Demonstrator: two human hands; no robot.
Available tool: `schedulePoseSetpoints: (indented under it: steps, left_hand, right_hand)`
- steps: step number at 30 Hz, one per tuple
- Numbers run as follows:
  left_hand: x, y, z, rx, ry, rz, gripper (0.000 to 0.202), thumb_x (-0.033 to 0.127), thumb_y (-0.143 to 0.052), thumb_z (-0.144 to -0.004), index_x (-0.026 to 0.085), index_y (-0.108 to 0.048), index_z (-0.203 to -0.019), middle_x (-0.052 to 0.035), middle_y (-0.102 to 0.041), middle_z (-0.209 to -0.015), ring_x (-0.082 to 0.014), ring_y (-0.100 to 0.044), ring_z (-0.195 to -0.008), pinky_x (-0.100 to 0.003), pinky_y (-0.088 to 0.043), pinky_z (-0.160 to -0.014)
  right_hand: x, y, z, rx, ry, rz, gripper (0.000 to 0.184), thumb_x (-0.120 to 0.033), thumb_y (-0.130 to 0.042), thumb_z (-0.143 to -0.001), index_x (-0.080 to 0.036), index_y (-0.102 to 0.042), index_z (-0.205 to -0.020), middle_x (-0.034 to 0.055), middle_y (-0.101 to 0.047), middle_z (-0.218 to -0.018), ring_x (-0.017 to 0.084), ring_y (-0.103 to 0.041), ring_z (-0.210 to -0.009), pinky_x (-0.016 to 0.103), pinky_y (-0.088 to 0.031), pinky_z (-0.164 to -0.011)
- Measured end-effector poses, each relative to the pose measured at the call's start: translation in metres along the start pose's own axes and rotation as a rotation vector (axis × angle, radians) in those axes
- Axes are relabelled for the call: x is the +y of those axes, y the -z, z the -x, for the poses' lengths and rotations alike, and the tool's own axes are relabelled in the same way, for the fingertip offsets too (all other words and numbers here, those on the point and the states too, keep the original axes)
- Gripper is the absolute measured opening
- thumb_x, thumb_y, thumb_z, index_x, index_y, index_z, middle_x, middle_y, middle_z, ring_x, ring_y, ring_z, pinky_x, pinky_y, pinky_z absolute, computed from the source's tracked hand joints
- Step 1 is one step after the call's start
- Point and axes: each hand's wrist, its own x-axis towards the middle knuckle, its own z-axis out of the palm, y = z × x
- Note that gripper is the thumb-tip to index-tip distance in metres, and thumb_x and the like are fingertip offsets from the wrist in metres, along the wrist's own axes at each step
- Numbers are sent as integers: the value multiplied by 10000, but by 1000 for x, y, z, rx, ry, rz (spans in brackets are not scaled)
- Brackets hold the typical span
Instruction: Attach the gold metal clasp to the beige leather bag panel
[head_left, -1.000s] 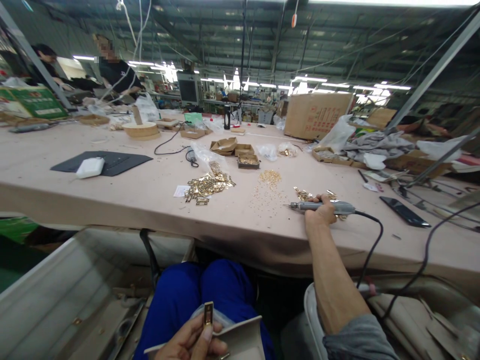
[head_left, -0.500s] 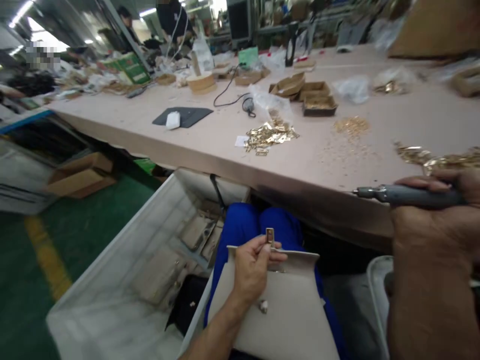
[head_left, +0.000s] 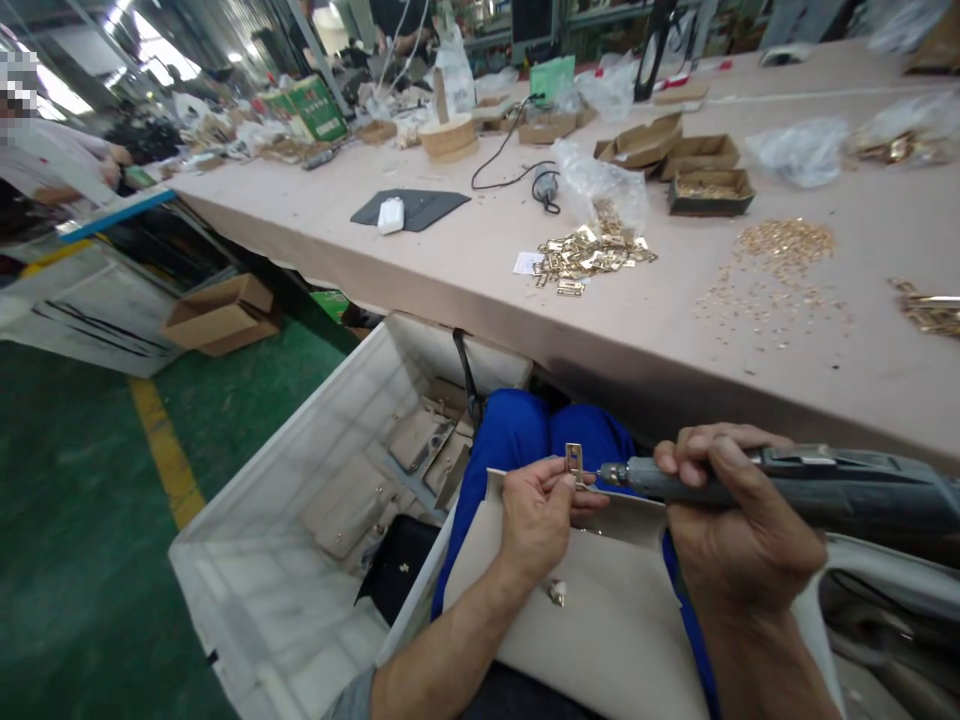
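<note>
Across my lap lies a beige bag panel (head_left: pixel 592 620) with a small metal fitting (head_left: pixel 557 593) on its face. My left hand (head_left: pixel 536 515) pinches a gold rectangular metal plate (head_left: pixel 574 458) against the panel's upper edge. Wrapped round a grey electric screwdriver (head_left: pixel 817 485) is my right hand (head_left: pixel 742 510). The screwdriver points left, its tip at the gold plate beside my left fingertips. Whether the tip touches a screw is too small to tell.
A white bin (head_left: pixel 300 500) at my left holds beige pieces and a black one (head_left: pixel 397 568). On the table (head_left: pixel 465 270) lie a heap of gold plates (head_left: pixel 592 255), scattered small gold parts (head_left: pixel 787 240) and cardboard boxes (head_left: pixel 709 190). A person (head_left: pixel 60 150) sits far left.
My right hand has brought the screwdriver from the table's edge down and left to the gold plate. My left hand still holds the plate on the panel. The view has shifted left.
</note>
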Motion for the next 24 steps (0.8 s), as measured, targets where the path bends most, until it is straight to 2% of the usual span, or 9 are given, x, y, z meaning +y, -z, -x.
schedulePoseSetpoints:
  steps: [10,13,19,24]
  left_hand:
    - [-7,5,-1,-45,-14,39,419,365,-719,-870,39,-728,-1133,-163,-807,-908,-270,-803,-744,-290,-643,-642]
    - [-8,5,-2,-41,-11,36,357,343,-701,-872,57,-729,-1084,-153,-808,-918,-258,-803,-744,-280,-639,-656]
    - [-4,3,0,-45,-15,-8,322,381,-701,-868,84,-733,-988,-143,-799,-900,-243,-796,-725,-257,-615,-639]
    - [-1,5,3,-107,-99,-17,407,473,-718,-858,85,-757,-974,-139,-791,-851,-248,-781,-708,-295,-615,-667]
  right_hand:
    - [4,-8,12,-57,52,28,75,-158,-727,-788,-204,-678,-824,24,-606,-789,136,-514,-585,337,-477,-634]
    - [5,-9,16,-113,91,42,81,-150,-741,-796,-199,-685,-826,20,-607,-775,142,-533,-590,338,-480,-634]
    - [5,-4,13,-355,134,202,103,-168,-794,-824,-216,-724,-883,24,-654,-774,200,-633,-685,361,-515,-668]
    - [3,-16,-5,-669,171,480,84,-243,-825,-844,-221,-751,-810,21,-687,-764,182,-639,-680,326,-525,-658]
